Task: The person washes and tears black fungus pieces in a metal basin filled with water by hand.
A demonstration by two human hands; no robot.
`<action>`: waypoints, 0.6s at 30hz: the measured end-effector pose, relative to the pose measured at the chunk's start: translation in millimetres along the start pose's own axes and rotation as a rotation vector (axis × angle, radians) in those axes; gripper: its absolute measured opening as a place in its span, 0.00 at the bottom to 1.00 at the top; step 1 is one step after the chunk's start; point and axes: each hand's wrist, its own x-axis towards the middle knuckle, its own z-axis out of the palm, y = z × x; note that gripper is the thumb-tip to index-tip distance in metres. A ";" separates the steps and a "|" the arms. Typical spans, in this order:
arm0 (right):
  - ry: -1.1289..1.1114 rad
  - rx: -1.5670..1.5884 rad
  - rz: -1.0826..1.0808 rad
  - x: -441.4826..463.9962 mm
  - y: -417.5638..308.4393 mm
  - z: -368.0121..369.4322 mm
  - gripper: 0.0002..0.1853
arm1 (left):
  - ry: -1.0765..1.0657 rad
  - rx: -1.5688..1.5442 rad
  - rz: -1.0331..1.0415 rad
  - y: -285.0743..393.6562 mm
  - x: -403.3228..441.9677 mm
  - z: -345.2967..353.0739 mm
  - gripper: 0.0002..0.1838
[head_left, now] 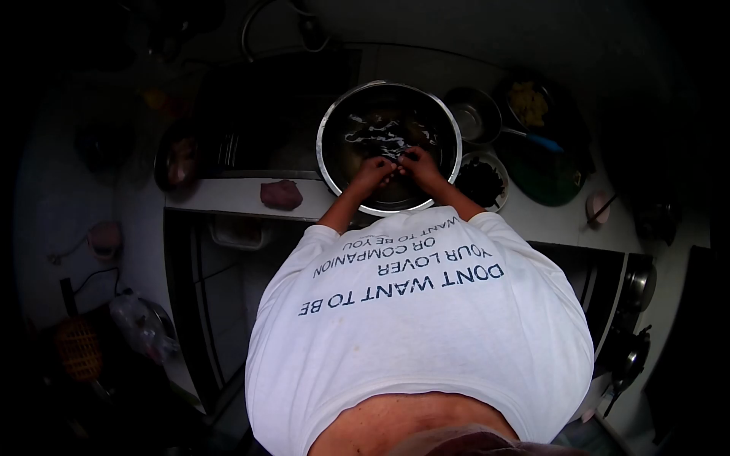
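Observation:
A large round metal basin (327, 169) with water in it stands on the counter in front of me. Both hands are inside its near half, close together at the water. My left hand (372, 175) has its fingers curled, with the fingertips turned toward the other hand. My right hand (418, 165) is closed in a pinch just beside it. Whatever the fingers hold is too small and dark to make out. Ripples and bright reflections cover the water, and what lies under the surface is hard to see.
Right of the basin are a metal pan (470, 115) with a blue handle, a bowl of dark pieces (481, 182), a plate of yellow pieces (528, 104) and a green board (544, 176). A reddish cloth (281, 194) lies on the counter's left edge.

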 end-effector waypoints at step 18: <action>-0.144 0.067 0.168 -5.6 -1.6 2.2 0.08 | 0.099 -0.204 0.051 -3.1 2.6 -3.1 0.07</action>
